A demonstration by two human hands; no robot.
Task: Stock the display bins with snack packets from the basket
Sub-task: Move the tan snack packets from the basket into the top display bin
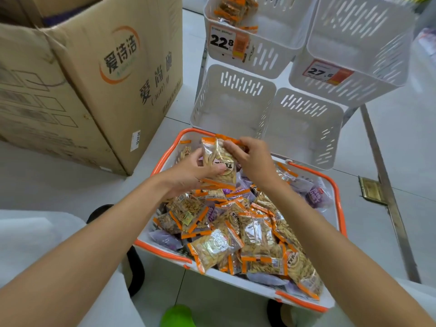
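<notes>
Barely begun, with fingers of left hand (191,173) and right hand (252,161) gripping one clear orange-edged snack packet (219,161) over the heaped orange-rimmed white plastic basket (236,283), only the upper-left white slotted plastic display bin (280,64) holding any stock.

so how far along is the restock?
Barely started. Done: only the 22.8 bin holds a few packets. In hand: left hand and right hand both grip an orange-edged packet over the basket. Left: the basket is heaped, and the 27.6 bin, lower left bin and lower right bin look empty.
</notes>
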